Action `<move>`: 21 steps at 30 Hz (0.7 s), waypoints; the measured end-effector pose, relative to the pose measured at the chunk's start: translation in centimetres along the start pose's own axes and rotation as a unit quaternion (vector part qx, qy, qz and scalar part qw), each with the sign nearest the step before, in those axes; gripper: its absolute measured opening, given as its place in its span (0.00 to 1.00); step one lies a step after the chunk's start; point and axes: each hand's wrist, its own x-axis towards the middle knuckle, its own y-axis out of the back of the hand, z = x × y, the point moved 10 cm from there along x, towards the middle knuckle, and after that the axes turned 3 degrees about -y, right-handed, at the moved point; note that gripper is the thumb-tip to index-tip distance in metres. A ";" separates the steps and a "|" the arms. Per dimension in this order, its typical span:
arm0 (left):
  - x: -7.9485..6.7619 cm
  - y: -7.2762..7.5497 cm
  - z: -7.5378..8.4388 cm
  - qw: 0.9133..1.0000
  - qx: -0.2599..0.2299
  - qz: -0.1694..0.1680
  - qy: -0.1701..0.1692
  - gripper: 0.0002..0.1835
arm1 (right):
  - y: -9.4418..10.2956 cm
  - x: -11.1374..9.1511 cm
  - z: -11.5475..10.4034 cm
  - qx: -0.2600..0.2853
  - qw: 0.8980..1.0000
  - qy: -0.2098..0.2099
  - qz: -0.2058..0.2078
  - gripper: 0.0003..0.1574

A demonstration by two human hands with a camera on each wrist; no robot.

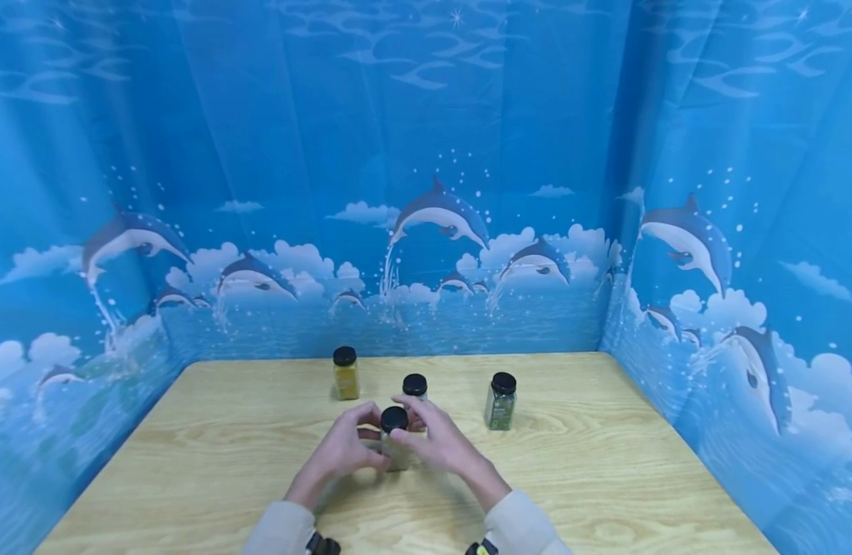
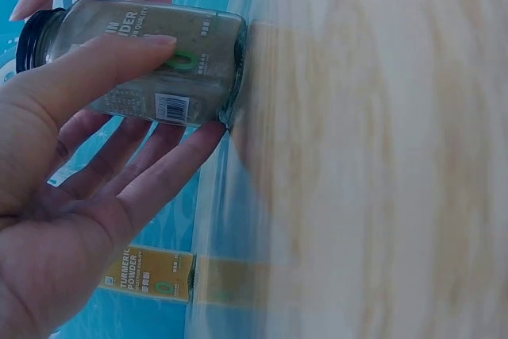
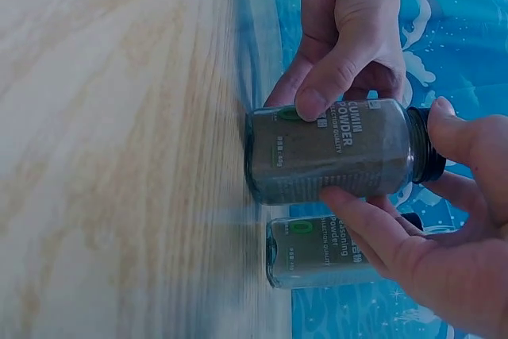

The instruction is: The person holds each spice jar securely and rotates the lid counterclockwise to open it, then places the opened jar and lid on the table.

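A glass jar of cumin powder (image 3: 341,160) with a black lid (image 1: 394,418) stands on the table between both hands. My left hand (image 1: 349,447) holds the jar's lower body, its thumb (image 2: 119,61) across the label and its fingers on the far side. From the other side my right hand (image 1: 439,439) grips the jar, with the thumb (image 3: 448,129) at the lid and a fingertip against the glass. Close behind it stands a seasoning powder jar (image 3: 317,252), partly hidden by the right hand in the head view.
A turmeric powder jar (image 1: 345,379) stands at the back left of the wooden table (image 1: 606,478). Farther right is a black-lidded jar (image 1: 500,405) with green contents. A blue dolphin-print curtain (image 1: 314,154) closes off the back and sides.
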 end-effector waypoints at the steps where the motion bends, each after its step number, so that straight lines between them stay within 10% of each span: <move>1: 0.0 0.0 0.0 1.000 -0.001 0.000 0.002 0.30 | 0.0 0.0 0.1 -0.001 1.000 -0.003 0.004 0.36; 21: 0.1 -0.2 -0.1 1.000 0.013 0.005 0.005 0.30 | 0.2 0.0 0.0 -0.007 0.999 -0.002 0.037 0.25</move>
